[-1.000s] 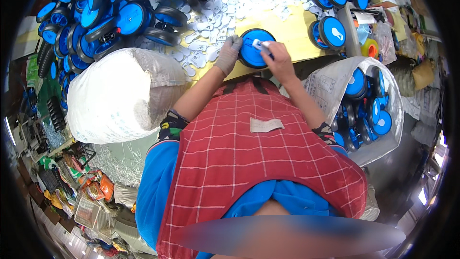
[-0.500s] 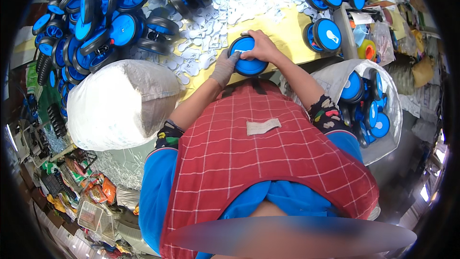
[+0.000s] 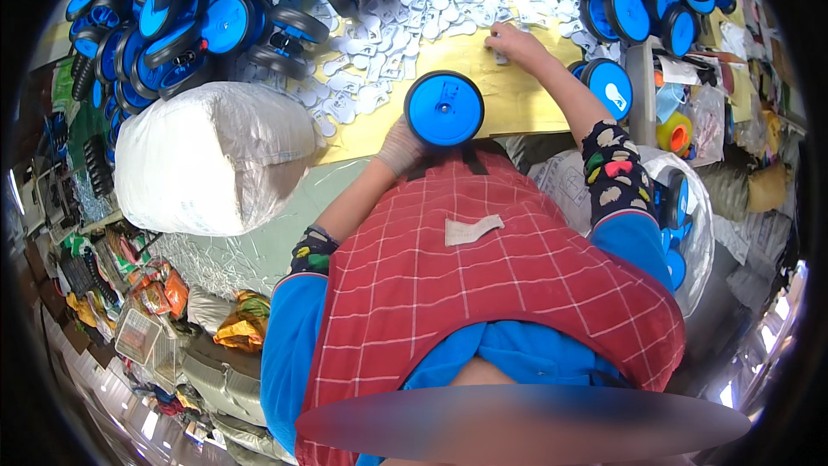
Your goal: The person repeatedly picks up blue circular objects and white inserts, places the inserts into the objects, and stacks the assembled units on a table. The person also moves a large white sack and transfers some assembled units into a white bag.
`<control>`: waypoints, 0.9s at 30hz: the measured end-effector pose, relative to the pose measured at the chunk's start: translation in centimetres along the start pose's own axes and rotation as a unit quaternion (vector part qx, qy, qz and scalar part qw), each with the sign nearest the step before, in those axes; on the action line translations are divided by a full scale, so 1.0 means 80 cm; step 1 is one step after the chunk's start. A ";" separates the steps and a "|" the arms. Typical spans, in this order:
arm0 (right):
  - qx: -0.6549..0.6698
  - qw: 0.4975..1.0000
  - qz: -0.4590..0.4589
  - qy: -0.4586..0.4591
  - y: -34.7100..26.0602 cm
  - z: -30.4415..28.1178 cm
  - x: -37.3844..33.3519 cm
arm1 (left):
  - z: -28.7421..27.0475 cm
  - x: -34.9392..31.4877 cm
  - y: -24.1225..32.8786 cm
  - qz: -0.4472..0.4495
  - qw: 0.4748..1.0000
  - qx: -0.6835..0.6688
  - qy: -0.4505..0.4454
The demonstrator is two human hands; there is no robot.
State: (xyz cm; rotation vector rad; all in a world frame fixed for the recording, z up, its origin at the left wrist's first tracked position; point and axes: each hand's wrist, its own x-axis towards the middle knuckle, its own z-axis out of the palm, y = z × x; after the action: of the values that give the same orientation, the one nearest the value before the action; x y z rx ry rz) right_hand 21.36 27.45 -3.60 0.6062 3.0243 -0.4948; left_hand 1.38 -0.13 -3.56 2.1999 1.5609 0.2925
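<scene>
A blue wheel with a black tyre (image 3: 443,109) is in my left hand (image 3: 402,148), which wears a pale glove and grips it from below left. The wheel's flat blue face is turned up, its small hub at the centre. My right hand (image 3: 516,45) is over the yellow table top to the far right of the wheel, its fingers pinched together. A small pale piece, which looks like a sticker (image 3: 500,59), shows at the fingertips. Many white keyhole-shaped stickers (image 3: 362,43) lie scattered across the table (image 3: 457,60).
Blue wheels (image 3: 226,24) are heaped at the far left, with more wheels (image 3: 627,14) at the far right. One wheel with a white sticker (image 3: 606,89) stands beside my right forearm. A full white sack (image 3: 216,160) is at left; an open sack (image 3: 703,233) at right holds wheels.
My right hand has left the wheel and moved away to the far right over the table. The wheel, now in my left hand alone, shows its full blue face.
</scene>
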 end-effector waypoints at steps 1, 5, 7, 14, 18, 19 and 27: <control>0.004 1.000 0.000 -0.017 -0.010 -0.003 0.002 | -0.011 -0.003 0.005 0.010 1.000 0.025 0.006; 0.023 0.993 0.002 0.114 -0.033 0.004 0.002 | -0.026 -0.032 -0.004 -0.231 0.966 -0.095 0.066; 0.049 0.967 0.018 0.250 -0.043 0.002 -0.001 | -0.061 -0.020 -0.001 -0.180 0.925 -0.143 0.302; 0.265 0.877 0.231 0.326 -0.181 -0.054 -0.047 | -0.126 0.098 -0.007 -0.183 0.971 -0.151 -0.029; 0.232 0.905 0.202 0.293 -0.264 -0.041 -0.070 | -0.071 0.047 -0.036 -0.199 0.866 -0.458 0.039; 0.180 0.918 0.179 0.305 -0.274 -0.030 -0.068 | -0.075 0.031 -0.020 -0.254 0.722 -0.643 0.031; 0.041 0.914 0.262 0.306 -0.285 -0.014 -0.043 | -0.071 0.006 0.003 -0.298 0.702 -0.646 0.026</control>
State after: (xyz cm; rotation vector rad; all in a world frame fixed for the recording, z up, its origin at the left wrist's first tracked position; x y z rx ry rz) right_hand 15.98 6.60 4.65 1.8140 3.1415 -0.4650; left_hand -0.57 1.47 1.52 0.5590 1.2760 0.8870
